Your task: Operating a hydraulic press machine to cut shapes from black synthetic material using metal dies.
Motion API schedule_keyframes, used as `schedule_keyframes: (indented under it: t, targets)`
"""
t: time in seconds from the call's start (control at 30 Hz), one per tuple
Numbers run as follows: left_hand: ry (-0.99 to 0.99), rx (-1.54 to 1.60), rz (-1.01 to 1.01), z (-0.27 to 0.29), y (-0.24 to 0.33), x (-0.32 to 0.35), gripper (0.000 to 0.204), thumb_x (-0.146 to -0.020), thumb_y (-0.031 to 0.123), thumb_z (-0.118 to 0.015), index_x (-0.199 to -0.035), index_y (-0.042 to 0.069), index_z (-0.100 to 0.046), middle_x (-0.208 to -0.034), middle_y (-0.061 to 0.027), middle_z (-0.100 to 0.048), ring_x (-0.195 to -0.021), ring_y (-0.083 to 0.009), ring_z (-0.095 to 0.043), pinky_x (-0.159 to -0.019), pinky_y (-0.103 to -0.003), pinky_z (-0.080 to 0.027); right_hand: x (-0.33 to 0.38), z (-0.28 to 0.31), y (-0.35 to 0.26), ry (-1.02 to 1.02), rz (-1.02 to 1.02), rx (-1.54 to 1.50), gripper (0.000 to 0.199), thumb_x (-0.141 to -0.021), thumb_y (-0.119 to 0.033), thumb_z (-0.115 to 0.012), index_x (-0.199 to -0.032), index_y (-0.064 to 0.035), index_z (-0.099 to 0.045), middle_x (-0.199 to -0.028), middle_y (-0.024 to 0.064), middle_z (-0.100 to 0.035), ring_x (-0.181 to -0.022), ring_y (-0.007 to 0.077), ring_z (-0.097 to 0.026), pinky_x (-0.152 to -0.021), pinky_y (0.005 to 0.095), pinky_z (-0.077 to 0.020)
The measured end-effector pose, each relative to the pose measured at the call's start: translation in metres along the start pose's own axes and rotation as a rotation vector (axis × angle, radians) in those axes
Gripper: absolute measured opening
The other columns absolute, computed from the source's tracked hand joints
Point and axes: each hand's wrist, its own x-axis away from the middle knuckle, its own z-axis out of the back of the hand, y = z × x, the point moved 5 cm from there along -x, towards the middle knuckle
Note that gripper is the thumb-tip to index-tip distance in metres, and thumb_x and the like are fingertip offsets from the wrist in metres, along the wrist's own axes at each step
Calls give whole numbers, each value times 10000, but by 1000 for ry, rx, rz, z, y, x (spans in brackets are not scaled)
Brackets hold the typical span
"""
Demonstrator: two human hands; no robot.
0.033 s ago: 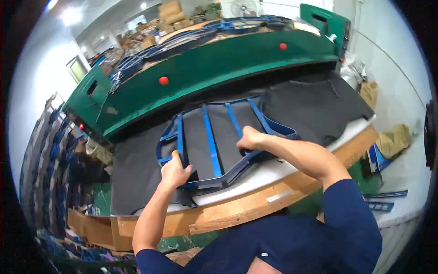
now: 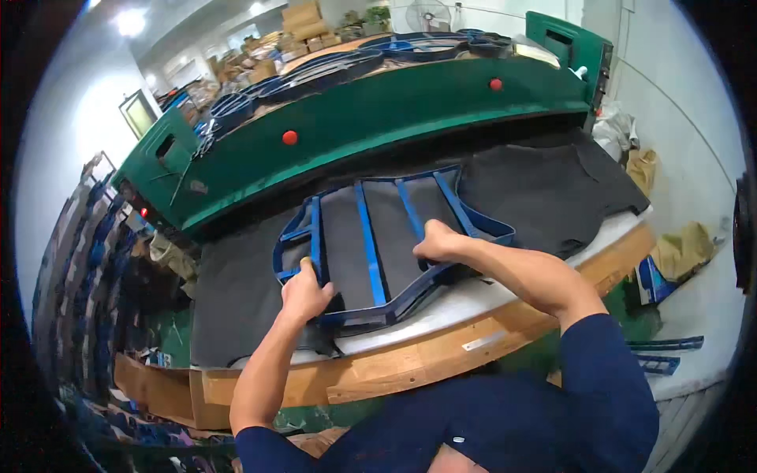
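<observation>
A blue-edged cutting die (image 2: 369,244), an irregular frame with several crossbars, lies on a dark grey sheet of material (image 2: 520,189). My left hand (image 2: 306,293) is closed around the die's left crossbar, near the front. Farther right, my right hand (image 2: 438,241) grips the near end of another crossbar, close to the frame's front rim. The fingers of both hands are partly hidden behind the bars. The front rim of the die reaches over a white board (image 2: 378,339) that shows under the sheet.
Behind the sheet stands a green press beam (image 2: 378,118) with two red buttons; more blue dies (image 2: 331,67) rest on top. A wooden edge (image 2: 441,366) runs along the table's front. Dies are stacked at left (image 2: 71,276); a tan sack (image 2: 684,251) sits at right.
</observation>
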Motion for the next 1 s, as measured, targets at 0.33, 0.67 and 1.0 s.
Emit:
schedule_keyframes:
  t: [0.33, 0.67, 1.0]
  targets:
    - [290, 160, 33, -15, -9, 24, 538, -812, 183, -620, -1283, 8, -428, -730, -244, -655, -719, -429, -651, -697, -511, -502, 5, -17, 15, 148, 112, -82, 389, -780, -252, -670, -977, 73, -588, -1019, 295, -633, -1004, 414, -622, -871, 456, -492]
    - [559, 267, -31, 2, 8, 73, 497, -804, 128, -660, -1252, 8, -482, -659, -188, -628, -583, -352, -643, -542, -425, -500, 56, 10, -5, 290, 256, -136, 369, -789, -233, -668, -1028, 26, -560, -867, 237, -645, -833, 398, -639, -751, 469, -498]
    - [914, 107, -273, 126, 65, -10, 468, -825, 142, -665, -1244, 60, -475, -615, -126, -588, -568, -340, -621, -510, -422, -464, 20, 137, -56, 595, 593, -362, 228, -799, -150, -670, -862, 8, -519, -645, 77, -522, -595, 151, -504, -548, 340, -421]
